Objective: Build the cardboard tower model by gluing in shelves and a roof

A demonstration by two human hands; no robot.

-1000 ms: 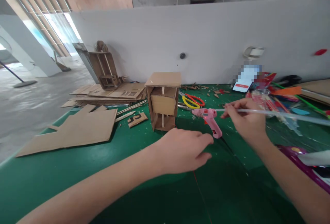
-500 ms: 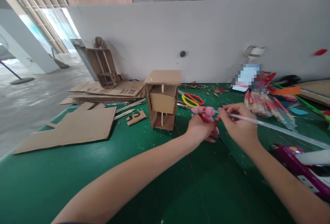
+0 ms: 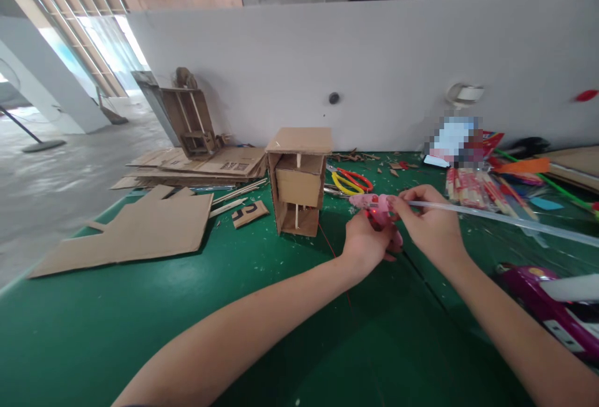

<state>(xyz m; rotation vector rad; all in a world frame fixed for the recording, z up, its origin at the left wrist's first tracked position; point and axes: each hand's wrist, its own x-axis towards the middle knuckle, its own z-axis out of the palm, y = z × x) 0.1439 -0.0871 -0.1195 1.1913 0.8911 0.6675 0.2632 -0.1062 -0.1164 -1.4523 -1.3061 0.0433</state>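
Observation:
A pink glue gun [image 3: 375, 206] rests on the green table [image 3: 140, 319] just right of a small cardboard box model [image 3: 299, 179]. My left hand [image 3: 365, 245] is wrapped round the gun's handle. My right hand [image 3: 433, 223] pinches a long clear glue stick [image 3: 505, 220], its near end right at the back of the gun. The stick runs off to the right over the table.
Flat cardboard pieces [image 3: 135, 229] lie at the left, with a stack and a cardboard frame [image 3: 189, 120] behind. Yellow and red scissors [image 3: 349, 181] lie behind the gun. Packets of sticks [image 3: 472, 188] and a purple tool [image 3: 547, 307] crowd the right side. A grey wall closes the back.
My left hand moved forward from the bare table and closed on the glue gun's handle. My right hand brought the glue stick's end up to the gun.

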